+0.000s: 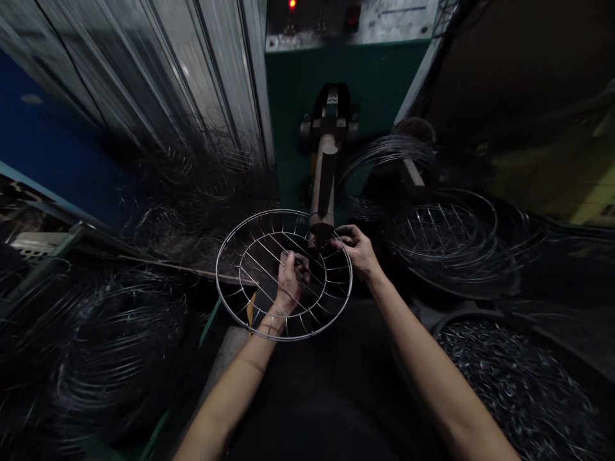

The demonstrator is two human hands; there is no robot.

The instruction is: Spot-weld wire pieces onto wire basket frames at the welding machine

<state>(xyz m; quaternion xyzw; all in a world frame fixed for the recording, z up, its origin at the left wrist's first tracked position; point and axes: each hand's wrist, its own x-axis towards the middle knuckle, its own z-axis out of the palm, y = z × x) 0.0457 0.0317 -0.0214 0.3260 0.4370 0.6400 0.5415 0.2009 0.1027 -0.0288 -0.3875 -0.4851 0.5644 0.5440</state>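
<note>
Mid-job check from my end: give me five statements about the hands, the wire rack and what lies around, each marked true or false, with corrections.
1. In this view, the left hand shows inside the inner ring of the wire rack. True.
2. The right hand is at the wire rack's rim. True.
3. The wire rack is square. False: its outer ring is round.
4. No indicator is lit. False: a red light glows.
5. Wooden blocks fill the lower right. False: small metal pieces lie there.
</note>
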